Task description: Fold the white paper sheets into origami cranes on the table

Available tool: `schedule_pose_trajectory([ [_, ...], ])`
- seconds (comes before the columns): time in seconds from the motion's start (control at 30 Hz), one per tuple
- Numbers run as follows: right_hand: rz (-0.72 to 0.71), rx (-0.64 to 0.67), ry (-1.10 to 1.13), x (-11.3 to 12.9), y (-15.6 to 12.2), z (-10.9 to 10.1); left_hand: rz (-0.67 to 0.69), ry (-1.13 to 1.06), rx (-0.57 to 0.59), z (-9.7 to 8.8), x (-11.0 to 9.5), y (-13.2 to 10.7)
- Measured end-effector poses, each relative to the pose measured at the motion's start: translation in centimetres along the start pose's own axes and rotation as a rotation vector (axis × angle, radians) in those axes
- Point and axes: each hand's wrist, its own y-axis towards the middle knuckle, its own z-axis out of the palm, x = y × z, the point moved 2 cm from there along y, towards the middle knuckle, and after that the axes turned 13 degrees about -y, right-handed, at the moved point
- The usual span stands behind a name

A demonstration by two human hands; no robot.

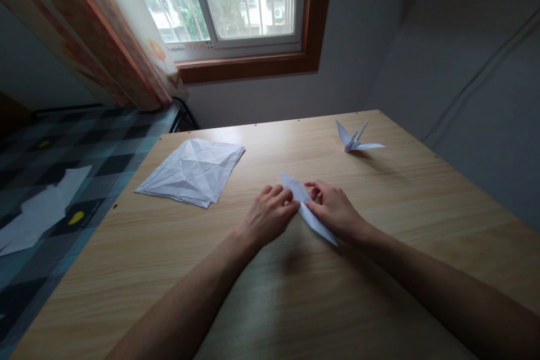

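A narrow folded sheet of white paper (317,223) lies slantwise between my hands, just above or on the wooden table. My left hand (272,211) pinches its left edge near the middle, fingers curled in. From the right, my right hand (335,208) grips the same folded paper with thumb and bent fingers. Part of the paper is covered by the fingertips. Beyond my right hand stands a finished white paper crane (354,140) with its wings spread.
The wooden table (236,304) carries a stack of creased white paper sheets (192,171) at the left. Further left, torn white paper (42,211) lies on a checkered bed cover (25,287). A barred window (248,0) and an orange curtain (122,39) are behind.
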Motion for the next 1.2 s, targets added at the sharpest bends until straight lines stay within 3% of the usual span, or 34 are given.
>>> schedule_pose_trajectory([
  [0.17,0.058,-0.016,0.156,-0.2,-0.1,0.5,-0.118,-0.002,-0.006,0.1,-0.1,0.1],
  [0.27,0.109,-0.097,0.366,-0.5,-0.1,1.0,-0.267,-0.154,-0.114,0.1,0.0,0.1],
  [0.43,0.123,-0.132,0.804,0.1,-0.2,1.6,-0.604,-0.837,-0.343,1.0,0.5,0.1],
  [0.53,0.126,-0.151,0.868,0.5,-0.2,1.8,-0.625,-1.307,-0.478,1.8,0.2,0.6],
  [0.63,0.140,-0.177,0.840,0.2,-0.1,2.2,-0.616,-1.577,-0.570,2.2,-0.2,1.0],
  [0.9,0.126,-0.015,0.941,0.2,0.2,2.2,-0.648,-1.639,-0.572,2.2,0.0,0.9],
  [1.07,0.201,-0.034,1.015,0.4,0.3,2.1,-0.701,-1.599,-0.611,2.3,0.3,0.9],
  [1.2,0.179,-0.057,1.022,0.1,0.5,2.7,-0.681,-1.559,-0.604,2.4,0.3,0.9],
])
